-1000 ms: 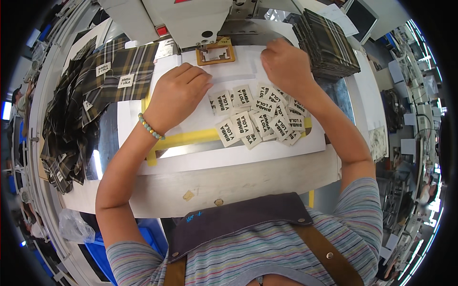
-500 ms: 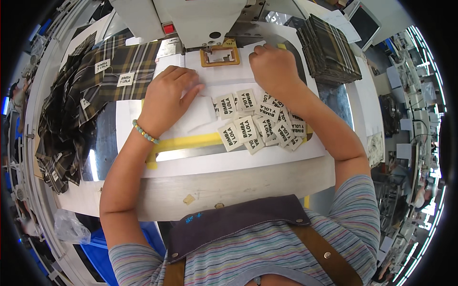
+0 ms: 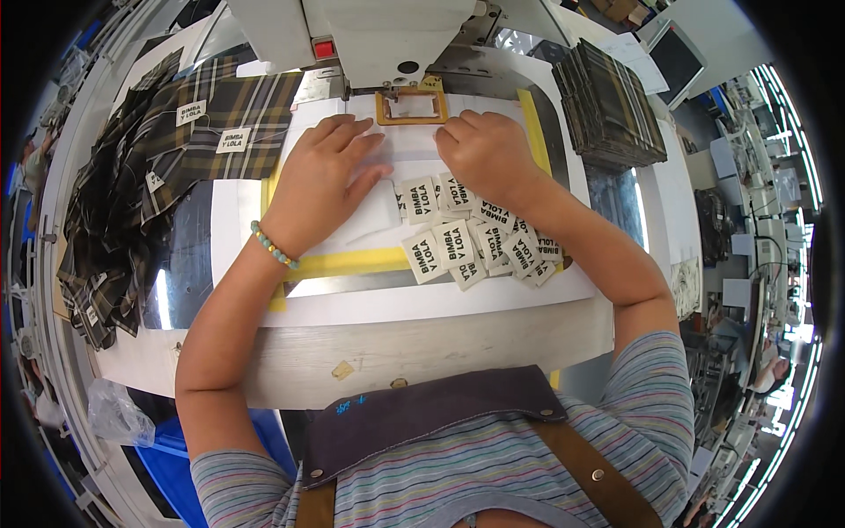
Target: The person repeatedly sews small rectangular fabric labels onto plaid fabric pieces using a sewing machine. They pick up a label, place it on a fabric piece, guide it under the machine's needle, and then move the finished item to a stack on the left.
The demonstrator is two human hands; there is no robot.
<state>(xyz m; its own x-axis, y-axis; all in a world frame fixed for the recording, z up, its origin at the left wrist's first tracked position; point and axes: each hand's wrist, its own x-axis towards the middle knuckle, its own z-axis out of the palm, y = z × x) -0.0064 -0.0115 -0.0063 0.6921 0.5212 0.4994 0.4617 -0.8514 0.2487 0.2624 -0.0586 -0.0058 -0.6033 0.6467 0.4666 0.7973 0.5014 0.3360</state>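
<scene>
My left hand (image 3: 327, 180) rests with fingers spread on the white sheet, just left of the orange rectangular clamp frame (image 3: 381, 111) of a sewing machine (image 3: 378, 40). My right hand (image 3: 489, 160) is closed, its fingers curled down at the frame's near right corner; whatever they may hold is hidden. Below that hand lies a loose pile of small off-white printed labels (image 3: 454, 244), some covered by my right wrist. A white piece (image 3: 374, 211) lies flat beside my left fingertips.
Plaid fabric pieces (image 3: 264, 106), some with labels attached, spill over the table's left side. A folded plaid stack (image 3: 612, 106) stands at the right, with a dark screen (image 3: 673, 53) beyond it. Yellow tape (image 3: 348, 262) edges the work area. A clear plastic bag (image 3: 119, 414) hangs lower left.
My right hand has moved left and toward me, from beside the clamp frame to its near right corner. My left hand stays in about the same place, fingers slightly more spread.
</scene>
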